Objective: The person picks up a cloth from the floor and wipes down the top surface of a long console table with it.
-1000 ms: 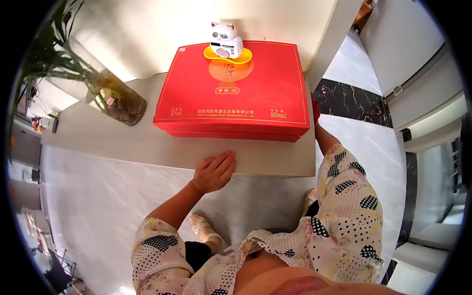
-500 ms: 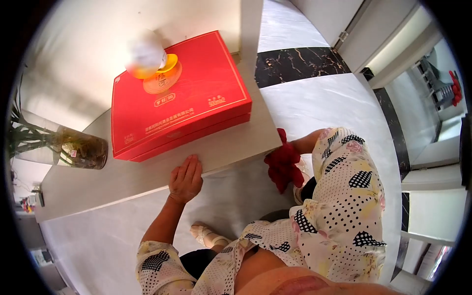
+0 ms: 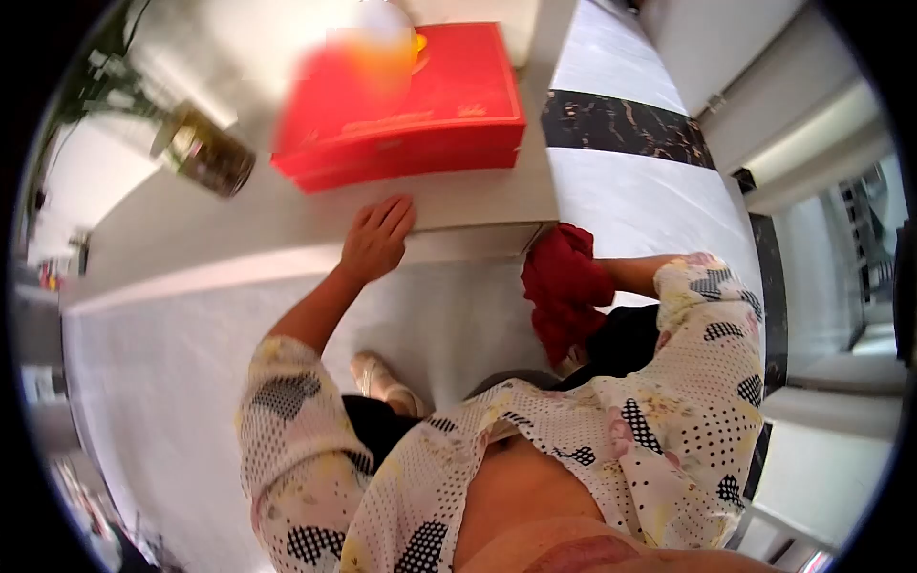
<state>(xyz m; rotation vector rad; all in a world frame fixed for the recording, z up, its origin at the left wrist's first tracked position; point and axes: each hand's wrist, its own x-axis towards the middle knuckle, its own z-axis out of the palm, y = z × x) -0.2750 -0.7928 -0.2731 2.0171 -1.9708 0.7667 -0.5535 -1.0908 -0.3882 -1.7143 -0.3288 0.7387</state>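
My left hand [image 3: 377, 239] lies flat on the front edge of the pale cabinet top [image 3: 478, 198], fingers stretched out, just in front of a red gift box [image 3: 420, 148]. It holds nothing. A crumpled dark red cloth [image 3: 565, 272] covers most of my right hand [image 3: 609, 274], which grips it at the cabinet's front right corner. The fingers there are hidden. From this view I cannot tell whether the cloth presses on the cabinet's side. The box is partly blurred, and a blurred white round object [image 3: 384, 21] shows at its back.
A glass vase [image 3: 205, 153] with green leaves stands left of the box. The marble floor [image 3: 616, 201] has a black band [image 3: 626, 129] on the right. My sandalled foot [image 3: 382, 382] is below the cabinet. White door frames [image 3: 764, 105] line the right side.
The view has shifted, so the box and vase sit higher in the picture. My right hand and the cloth have moved relative to the cabinet's corner. My left hand stays on the edge.
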